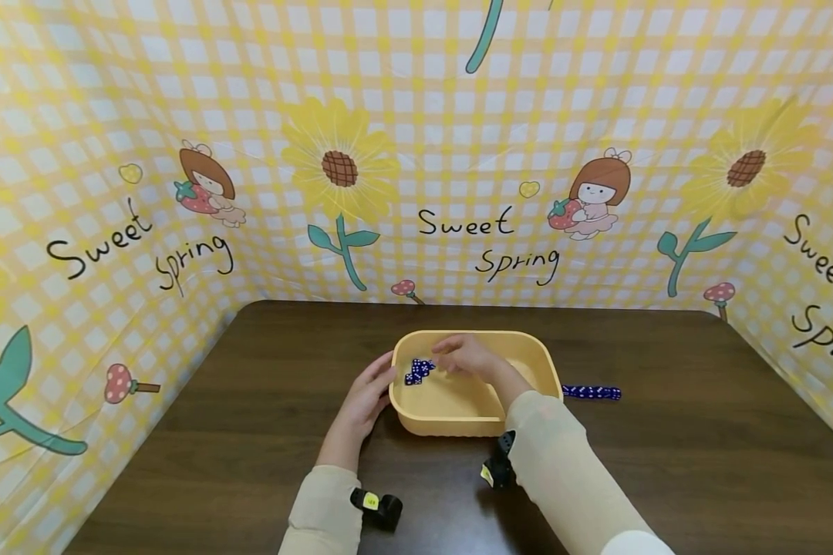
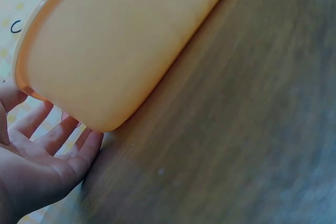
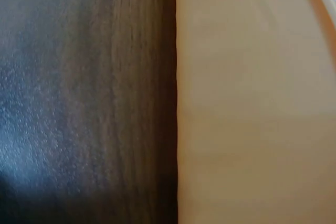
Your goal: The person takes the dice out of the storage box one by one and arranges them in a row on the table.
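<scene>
A pale yellow plastic basin stands on the table. Several dark blue dice with white pips lie in a cluster at its left inside. My left hand rests against the basin's left end; in the left wrist view its relaxed fingers touch the outer wall and rim. My right hand reaches over the near rim into the basin, fingers bent down just right of the dice. Whether its fingertips pinch a die is hidden. In the right wrist view only the basin's outer wall and the tabletop show, not the hand.
Right of the basin, a straight row of blue dice lies on the dark wooden table, its left end by the basin wall. A yellow checked cloth hangs behind and at both sides.
</scene>
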A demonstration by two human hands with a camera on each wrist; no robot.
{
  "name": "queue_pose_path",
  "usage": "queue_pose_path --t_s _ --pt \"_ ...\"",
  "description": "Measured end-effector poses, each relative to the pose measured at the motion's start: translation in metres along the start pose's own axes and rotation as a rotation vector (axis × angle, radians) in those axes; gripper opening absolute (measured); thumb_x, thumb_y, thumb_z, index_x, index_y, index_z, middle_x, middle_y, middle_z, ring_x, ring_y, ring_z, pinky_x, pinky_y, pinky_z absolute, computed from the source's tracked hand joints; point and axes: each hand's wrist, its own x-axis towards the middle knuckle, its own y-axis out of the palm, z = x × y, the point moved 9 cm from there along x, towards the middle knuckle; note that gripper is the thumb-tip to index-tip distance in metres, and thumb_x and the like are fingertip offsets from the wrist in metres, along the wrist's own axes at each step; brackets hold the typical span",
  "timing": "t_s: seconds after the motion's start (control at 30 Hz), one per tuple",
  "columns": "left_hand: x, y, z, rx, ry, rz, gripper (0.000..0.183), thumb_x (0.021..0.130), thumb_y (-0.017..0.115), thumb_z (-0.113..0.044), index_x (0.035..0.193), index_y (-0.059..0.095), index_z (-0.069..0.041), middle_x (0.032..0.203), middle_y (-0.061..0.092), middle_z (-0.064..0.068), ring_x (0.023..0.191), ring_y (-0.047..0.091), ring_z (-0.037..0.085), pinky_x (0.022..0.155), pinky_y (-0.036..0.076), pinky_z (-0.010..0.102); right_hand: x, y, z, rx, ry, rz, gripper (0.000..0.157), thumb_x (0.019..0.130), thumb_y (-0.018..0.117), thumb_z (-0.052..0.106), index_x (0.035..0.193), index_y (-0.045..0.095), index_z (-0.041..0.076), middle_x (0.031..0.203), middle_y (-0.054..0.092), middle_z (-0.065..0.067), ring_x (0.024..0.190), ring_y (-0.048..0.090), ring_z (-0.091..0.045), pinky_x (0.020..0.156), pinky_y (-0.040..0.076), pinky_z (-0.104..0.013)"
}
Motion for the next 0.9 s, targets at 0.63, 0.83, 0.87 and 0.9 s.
queue_pose_path --t_s 0.63,0.83,0.87,0.9 --pt "0.001 -0.001 0.001 -0.012 -0.006 -0.01 0.042 0.089 0.046 -0.008 0.129 0.036 -0.001 0.129 0.035 0.019 0.113 0.036 0.033 0.085 0.035 0.041 -0.007 0.013 0.009 -0.307 -0.027 0.04 0.035 0.079 0.059 0.007 0.113 0.054 -0.002 0.081 0.058 -0.012 0.049 0.041 -0.011 0.052 0.039 -0.025" --pt "0.0 -0.001 0.002 -0.011 -0.01 -0.015 0.042 0.088 0.047 -0.008 0.129 0.037 -0.001 0.129 0.035 0.018 0.112 0.037 0.032 0.084 0.036 0.041 0.007 0.011 -0.003 -0.301 -0.024 0.032 0.036 0.075 0.063 0.006 0.11 0.057 0.0 0.092 0.057 -0.012 0.05 0.042 -0.013 0.055 0.041 -0.028" --pt "0.001 -0.001 0.002 -0.009 -0.009 -0.015 0.042 0.089 0.047 -0.009 0.129 0.037 -0.001 0.129 0.035 0.018 0.112 0.037 0.032 0.084 0.036 0.041 0.018 0.009 -0.013 -0.299 -0.056 0.038 0.033 0.074 0.065 0.008 0.107 0.06 0.004 0.089 0.058 -0.01 0.05 0.044 -0.013 0.053 0.042 -0.027" --pt "0.001 -0.002 0.002 -0.009 -0.01 -0.018 0.042 0.089 0.047 -0.009 0.129 0.037 -0.001 0.129 0.035 0.018 0.112 0.037 0.032 0.084 0.036 0.041 0.028 0.007 -0.024 -0.296 -0.083 0.043 0.031 0.072 0.067 0.012 0.102 0.063 0.008 0.087 0.059 -0.006 0.05 0.045 -0.013 0.052 0.042 -0.027"
